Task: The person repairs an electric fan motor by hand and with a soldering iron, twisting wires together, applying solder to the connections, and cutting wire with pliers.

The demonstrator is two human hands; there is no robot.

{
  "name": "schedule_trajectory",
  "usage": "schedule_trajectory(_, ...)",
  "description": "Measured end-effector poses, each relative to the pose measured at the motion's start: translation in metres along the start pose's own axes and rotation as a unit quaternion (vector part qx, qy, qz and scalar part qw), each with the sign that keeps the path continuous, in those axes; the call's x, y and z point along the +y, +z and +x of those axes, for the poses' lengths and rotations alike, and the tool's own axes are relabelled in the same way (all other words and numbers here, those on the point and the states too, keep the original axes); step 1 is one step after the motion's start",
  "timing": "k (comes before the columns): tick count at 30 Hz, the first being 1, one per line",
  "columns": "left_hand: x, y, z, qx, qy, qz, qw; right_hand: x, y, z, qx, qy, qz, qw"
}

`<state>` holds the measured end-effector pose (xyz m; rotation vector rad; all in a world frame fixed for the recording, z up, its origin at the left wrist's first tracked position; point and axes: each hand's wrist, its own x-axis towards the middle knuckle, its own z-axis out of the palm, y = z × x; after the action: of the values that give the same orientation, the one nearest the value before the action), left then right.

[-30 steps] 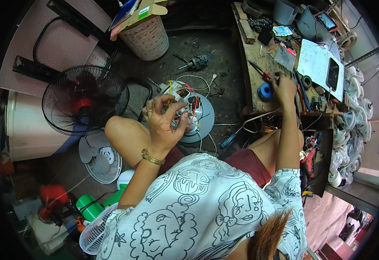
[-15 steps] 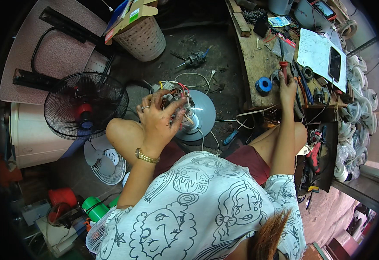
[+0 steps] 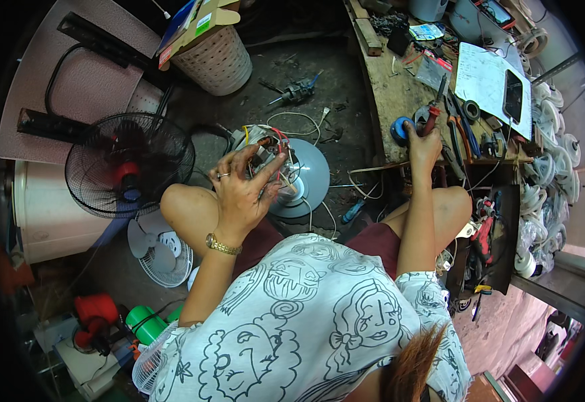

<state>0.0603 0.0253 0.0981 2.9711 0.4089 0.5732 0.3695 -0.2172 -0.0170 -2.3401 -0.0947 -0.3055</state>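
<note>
In the head view, the person sits with knees apart, an exposed motor assembly (image 3: 263, 158) with red and yellow wires between them and slightly to the left, above a round grey base (image 3: 314, 166). The left hand (image 3: 242, 184) is over the near side of the assembly, its fingers spread and bent, the thumb apart from them; whether the fingertips pinch anything cannot be told.

The right hand (image 3: 424, 144), at the edge of the wooden bench (image 3: 389, 84), has its fingers closed around the red handle of a soldering iron (image 3: 431, 119), whose dark shank points away from the person. The thumb side is against a blue spool (image 3: 399, 129); how firmly it holds the spool cannot be told.

Right of this hand lie pliers (image 3: 454, 127) and a round black roll (image 3: 471, 110); farther right, a phone (image 3: 513, 96) lies on a white sheet (image 3: 478, 75). On the floor are a blue-handled screwdriver (image 3: 352, 212) and a white plug (image 3: 325, 112). A black fan (image 3: 105, 164) stands on the left.
</note>
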Motion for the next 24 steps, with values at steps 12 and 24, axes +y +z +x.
schedule_trajectory(12, 0.004, -0.006, 0.001, 0.017, 0.024, -0.019, 0.999, 0.0, 0.007, 0.008, 0.008, 0.035, 0.006, 0.999)
schedule_trajectory(24, 0.001, -0.022, 0.036, 0.224, -0.007, -0.2, 0.954, -0.023, 0.005, -0.02, -0.013, 0.003, -0.064, 0.998)
